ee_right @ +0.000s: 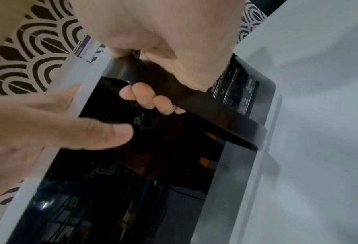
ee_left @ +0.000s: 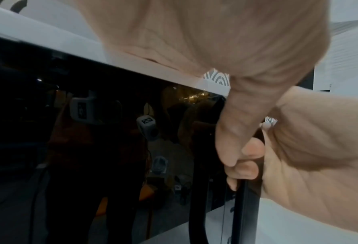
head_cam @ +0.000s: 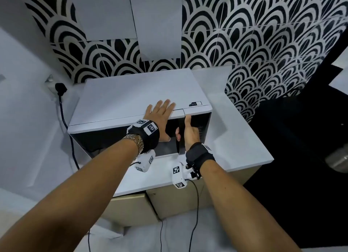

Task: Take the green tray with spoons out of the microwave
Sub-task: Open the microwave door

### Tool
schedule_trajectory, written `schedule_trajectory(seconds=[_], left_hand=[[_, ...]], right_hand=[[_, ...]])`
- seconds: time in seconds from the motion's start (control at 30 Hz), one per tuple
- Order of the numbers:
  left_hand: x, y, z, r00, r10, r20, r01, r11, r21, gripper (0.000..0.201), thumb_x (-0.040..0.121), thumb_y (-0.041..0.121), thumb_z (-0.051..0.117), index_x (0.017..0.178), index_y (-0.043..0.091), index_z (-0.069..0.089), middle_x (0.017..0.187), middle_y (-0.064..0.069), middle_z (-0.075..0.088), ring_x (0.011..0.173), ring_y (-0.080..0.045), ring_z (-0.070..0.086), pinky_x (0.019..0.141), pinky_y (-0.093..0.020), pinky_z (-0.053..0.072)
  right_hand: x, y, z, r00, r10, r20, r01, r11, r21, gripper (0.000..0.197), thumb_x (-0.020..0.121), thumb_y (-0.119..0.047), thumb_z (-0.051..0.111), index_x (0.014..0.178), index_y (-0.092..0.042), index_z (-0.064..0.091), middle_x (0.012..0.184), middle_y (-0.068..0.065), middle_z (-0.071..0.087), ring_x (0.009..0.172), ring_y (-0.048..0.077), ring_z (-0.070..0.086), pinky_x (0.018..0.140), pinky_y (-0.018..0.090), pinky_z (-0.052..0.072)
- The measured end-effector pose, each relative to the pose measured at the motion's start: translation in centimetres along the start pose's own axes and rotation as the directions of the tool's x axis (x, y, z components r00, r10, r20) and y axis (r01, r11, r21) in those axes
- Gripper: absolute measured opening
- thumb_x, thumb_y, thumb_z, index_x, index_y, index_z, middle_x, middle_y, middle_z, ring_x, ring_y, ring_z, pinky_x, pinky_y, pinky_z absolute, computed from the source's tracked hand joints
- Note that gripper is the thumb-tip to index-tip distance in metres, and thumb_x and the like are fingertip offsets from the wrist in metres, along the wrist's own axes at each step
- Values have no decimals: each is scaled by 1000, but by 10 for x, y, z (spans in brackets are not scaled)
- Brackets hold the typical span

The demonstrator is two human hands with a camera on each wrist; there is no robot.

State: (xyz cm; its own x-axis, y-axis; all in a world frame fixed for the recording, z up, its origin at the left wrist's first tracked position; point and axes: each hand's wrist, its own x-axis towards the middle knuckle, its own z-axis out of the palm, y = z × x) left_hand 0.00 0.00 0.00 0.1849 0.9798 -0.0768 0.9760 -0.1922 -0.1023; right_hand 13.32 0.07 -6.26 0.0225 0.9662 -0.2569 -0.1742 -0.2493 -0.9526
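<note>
A white microwave stands on the counter, and its dark glass door looks closed or barely ajar. No green tray or spoons can be seen; the glass shows only reflections. My left hand lies flat on the microwave's top front edge with fingers straight, and its thumb reaches down onto the door. My right hand grips the black vertical door handle, with its fingers curled behind the bar.
The white counter has free room right of the microwave. A black plug and cable hang at the left wall. The control panel sits just right of the handle. Beige cabinet doors are below, and a patterned tile wall is behind.
</note>
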Motion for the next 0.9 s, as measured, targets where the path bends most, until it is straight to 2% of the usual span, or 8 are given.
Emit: schedule_trajectory(seconds=[0.3,0.43,0.53,0.57,0.67,0.73,0.8,0.9], left_hand=[[-2,5,-1,999,-36,-16,37,999,36,119,71,54,65,154,26,-15,164,-2,-14,152,-27,-10,122,-54,1],[-3,10,0,999,-43,-26,43,999,21,110,78,57,59,154,26,-14,165,-3,-13,152,-27,-9,122,-54,0],[-3,11,0,998,-59,-39,60,998,29,106,80,59,55,154,26,-14,165,-2,-13,152,-26,-9,122,-53,0],[-3,11,0,997,-60,-41,61,998,26,106,81,60,54,154,27,-14,165,-2,-13,152,-26,-9,122,-53,0],[-5,13,1,997,-56,-54,57,998,13,104,80,65,50,154,28,-13,165,-2,-11,153,-26,-7,122,-53,1],[-5,13,2,996,-67,-60,68,998,13,103,79,68,46,155,28,-12,165,-1,-11,153,-25,-6,122,-52,1],[-4,14,4,994,-83,-67,85,996,21,102,80,70,43,155,28,-12,165,-1,-11,153,-25,-6,122,-51,0],[-5,15,4,993,-87,-78,90,995,33,101,80,71,41,155,27,-11,165,-1,-10,153,-25,-5,122,-51,1]], right_hand=[[-12,-9,0,994,103,-47,-100,993,59,77,93,-73,41,58,-8,64,51,11,56,39,19,43,47,27,39],[-20,-15,-9,986,165,-32,-166,986,-33,74,97,-67,40,62,-7,66,54,11,62,48,24,55,56,32,51],[-13,-20,-19,963,-223,-150,118,851,-511,65,100,-50,50,45,-15,43,48,2,50,52,27,49,64,37,50],[-9,-22,-24,888,-444,-120,276,723,-633,61,100,-41,55,46,-15,42,50,0,49,52,25,46,63,36,48],[15,-33,-37,459,-873,163,644,201,-739,23,93,-22,63,74,-11,69,79,5,68,76,27,61,75,37,47],[40,-49,-40,371,-862,347,699,13,-715,19,93,-20,61,97,-8,74,104,10,73,99,30,66,90,41,45],[60,-67,-39,465,-731,500,693,-52,-719,33,97,-27,55,117,-6,71,129,14,67,122,32,59,104,44,38],[74,-86,-37,703,-323,634,631,-129,-765,57,106,-44,30,153,-14,41,163,13,33,152,27,27,121,50,18]])
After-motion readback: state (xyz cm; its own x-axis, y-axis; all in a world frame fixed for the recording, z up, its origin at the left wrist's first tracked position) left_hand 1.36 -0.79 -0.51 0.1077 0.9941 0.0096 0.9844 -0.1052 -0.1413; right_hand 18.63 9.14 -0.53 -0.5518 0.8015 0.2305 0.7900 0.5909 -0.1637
